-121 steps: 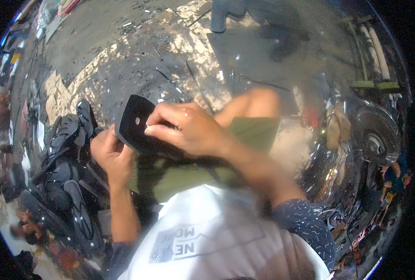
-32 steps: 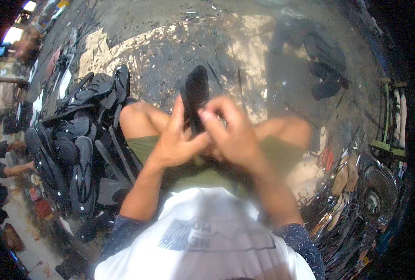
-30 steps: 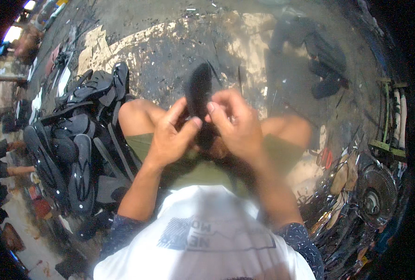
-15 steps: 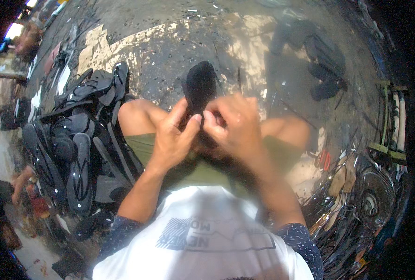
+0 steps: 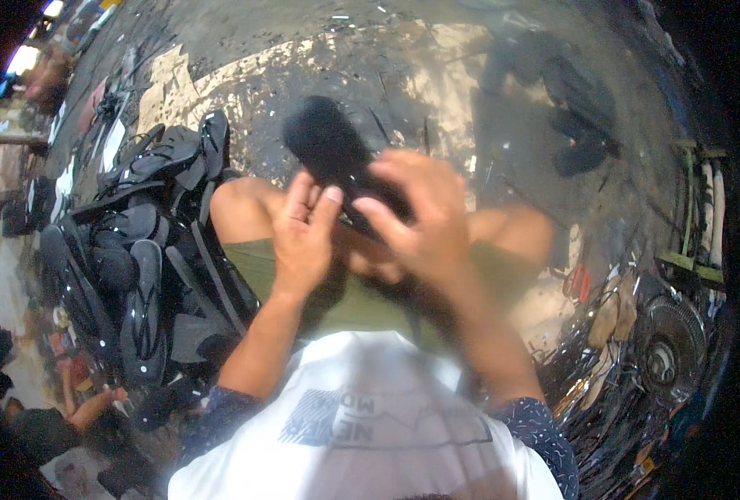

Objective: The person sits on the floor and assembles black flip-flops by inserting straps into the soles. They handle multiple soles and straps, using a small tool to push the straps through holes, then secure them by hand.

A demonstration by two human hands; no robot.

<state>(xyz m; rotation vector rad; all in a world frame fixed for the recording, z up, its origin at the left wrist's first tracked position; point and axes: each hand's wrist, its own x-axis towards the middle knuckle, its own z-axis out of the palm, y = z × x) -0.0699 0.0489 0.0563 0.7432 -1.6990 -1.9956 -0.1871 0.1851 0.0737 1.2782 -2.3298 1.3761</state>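
Observation:
A black flip-flop (image 5: 326, 137), blurred by motion, is held over my lap with one rounded end tilted away to the left. My left hand (image 5: 303, 237) grips its near left edge, thumb on top and fingers at the side. On the other side, my right hand (image 5: 424, 208) clasps the near part, its fingers over the right edge and its thumb closer to me. My palms hide the near end, and I cannot make out its straps.
A heap of black flip-flops (image 5: 143, 308) lies against my left side. To my right are red-handled scissors (image 5: 580, 283), dark strips of scrap (image 5: 586, 408) and a round metal fan-like part (image 5: 670, 350). Another person's arm (image 5: 95, 408) shows at lower left.
The flip-flop has swung from nearly upright to a leftward tilt. My right hand has opened from a pinch to a wider clasp. The other person's arm has shifted at lower left.

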